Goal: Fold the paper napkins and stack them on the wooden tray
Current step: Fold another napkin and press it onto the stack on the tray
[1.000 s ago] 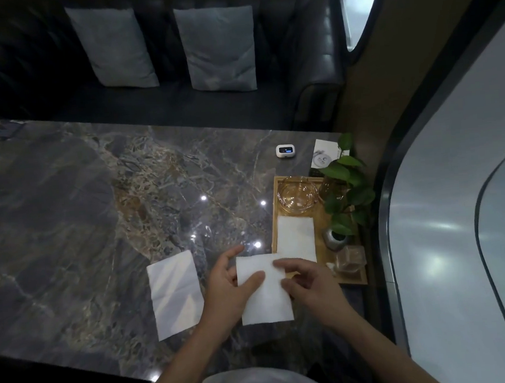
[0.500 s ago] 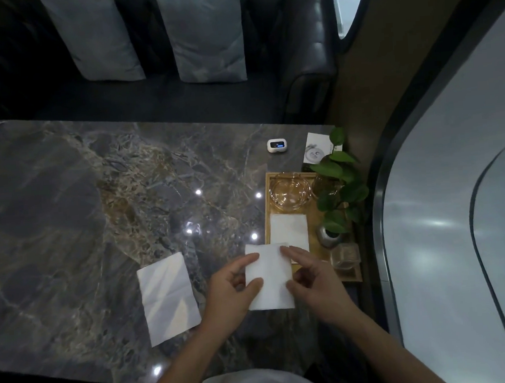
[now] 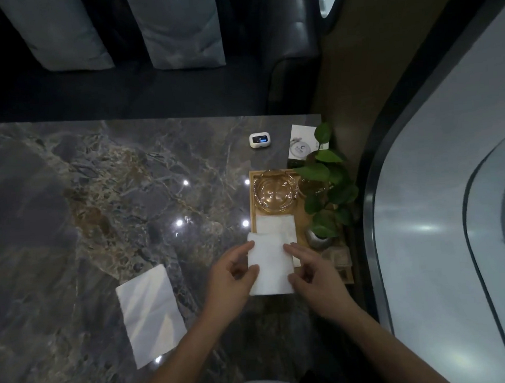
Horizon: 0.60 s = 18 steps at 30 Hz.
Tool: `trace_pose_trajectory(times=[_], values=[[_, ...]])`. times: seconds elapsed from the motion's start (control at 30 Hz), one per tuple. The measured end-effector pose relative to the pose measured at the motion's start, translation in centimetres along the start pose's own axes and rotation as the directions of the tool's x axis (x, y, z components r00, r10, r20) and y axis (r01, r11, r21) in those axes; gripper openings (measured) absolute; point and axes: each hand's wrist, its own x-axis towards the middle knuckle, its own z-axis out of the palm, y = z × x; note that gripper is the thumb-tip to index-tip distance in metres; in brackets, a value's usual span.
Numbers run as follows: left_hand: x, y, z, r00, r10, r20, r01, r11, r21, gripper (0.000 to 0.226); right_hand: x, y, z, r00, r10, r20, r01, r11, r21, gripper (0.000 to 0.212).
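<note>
A folded white napkin [image 3: 270, 264] is held between both my hands, its far edge overlapping the wooden tray [image 3: 252, 203] and a folded napkin [image 3: 276, 224] lying on it. My left hand [image 3: 232, 278] pinches the held napkin's left edge. My right hand [image 3: 312, 274] grips its right edge. An unfolded napkin [image 3: 149, 313] lies flat on the marble table [image 3: 81, 203], left of my hands.
On the tray stand a glass ashtray [image 3: 273, 193], a small potted plant [image 3: 324, 186] in a metal pot and a small glass jar [image 3: 338, 255]. A white gadget [image 3: 257, 140] and a card [image 3: 301, 142] lie behind the tray. A sofa with cushions [image 3: 180, 26] faces me.
Both hands have carried the folded napkin forward and right, from the table beside the tray to partly over the tray and the napkin lying there.
</note>
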Motion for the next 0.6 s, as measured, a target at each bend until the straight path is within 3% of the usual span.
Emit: trace_pose_trajectory(times=[0.33,0.6], values=[[3.9,-0.7,1.6,0.993,0.12,-0.012,-0.112,0.956,0.271,0.045,3.1,0.6,-0.2,0.997,0.016,-0.08,-0.033,0.975,-0.222,0.06],[6.2,-0.9,2.5,0.988,0.157,0.012,-0.15,0.915,0.375,0.044,4.8,0.3,0.7,0.994,0.06,-0.089,-0.087,0.934,-0.347,0.061]])
